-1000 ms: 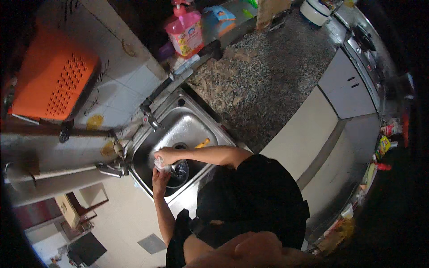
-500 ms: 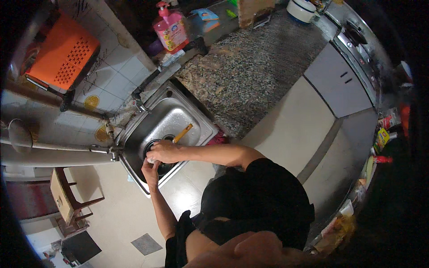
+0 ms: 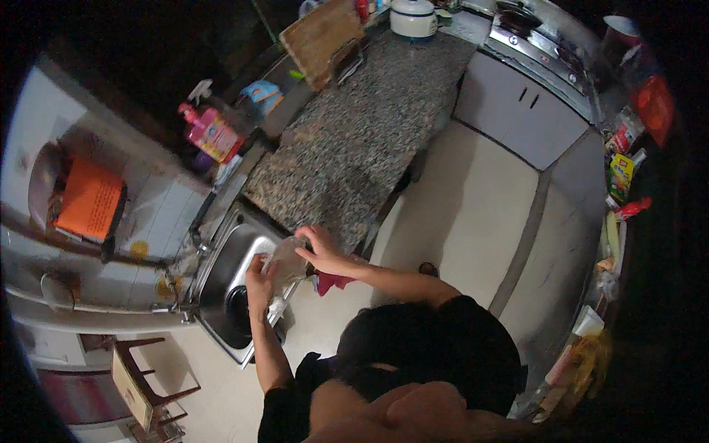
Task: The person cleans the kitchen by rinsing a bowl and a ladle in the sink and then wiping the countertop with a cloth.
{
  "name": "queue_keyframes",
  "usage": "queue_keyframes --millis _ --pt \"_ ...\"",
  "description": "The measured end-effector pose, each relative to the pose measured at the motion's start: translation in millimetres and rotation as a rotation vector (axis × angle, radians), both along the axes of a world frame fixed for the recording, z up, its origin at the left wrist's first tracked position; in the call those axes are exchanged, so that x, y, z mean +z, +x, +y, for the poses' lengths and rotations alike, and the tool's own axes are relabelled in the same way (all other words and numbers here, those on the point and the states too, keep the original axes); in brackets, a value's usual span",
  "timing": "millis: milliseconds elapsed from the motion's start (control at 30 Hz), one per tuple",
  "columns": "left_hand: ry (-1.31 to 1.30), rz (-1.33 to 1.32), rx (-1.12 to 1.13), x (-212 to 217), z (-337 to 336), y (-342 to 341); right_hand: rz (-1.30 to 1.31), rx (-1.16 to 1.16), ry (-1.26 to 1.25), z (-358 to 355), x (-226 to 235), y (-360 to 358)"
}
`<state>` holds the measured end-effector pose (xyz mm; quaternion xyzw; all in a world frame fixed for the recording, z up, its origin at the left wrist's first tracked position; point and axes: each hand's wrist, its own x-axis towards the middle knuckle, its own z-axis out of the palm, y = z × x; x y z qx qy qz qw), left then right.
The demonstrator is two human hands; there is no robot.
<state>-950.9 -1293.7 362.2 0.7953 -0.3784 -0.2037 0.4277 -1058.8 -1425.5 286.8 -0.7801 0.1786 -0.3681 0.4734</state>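
Between my two hands, above the near right rim of the sink, is a translucent, pale plastic bag. My left hand grips its left side, with the fingers curled round the edge. On the other side my right hand has it at the upper right, fingers bent over it. What the bag contains, if anything, is too blurred to tell. Below and left of my left hand, a round black vessel sits in the steel sink, partly covered by my forearm.
A granite counter runs from the sink to a white pot and a stove. Pink soap bottle and cutting board stand along the back. A dark red cloth hangs beside the sink. Packages line the right side.
My hands have risen from over the black vessel and moved apart, toward the counter, with the bag now stretched between them. The yellow-orange handle in the sink no longer shows. The view has turned.
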Motion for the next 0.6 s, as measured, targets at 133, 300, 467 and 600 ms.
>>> queue_keyframes --millis 133,300,467,600 --pt "0.004 0.450 -0.210 21.5 -128.3 -99.6 -0.101 0.225 0.865 -55.2 -7.0 -90.9" --pt "0.186 0.959 -0.657 -20.1 -251.3 -205.2 -0.024 0.055 0.546 -138.4 -51.0 -192.1" --pt "-0.081 1.939 -0.547 -79.3 -358.4 -251.9 0.065 -0.169 0.141 -237.0 -63.1 -256.7" --pt "-0.244 1.474 -0.179 -82.3 -423.8 -286.0 0.211 -0.170 0.009 -282.6 -62.5 -262.2"
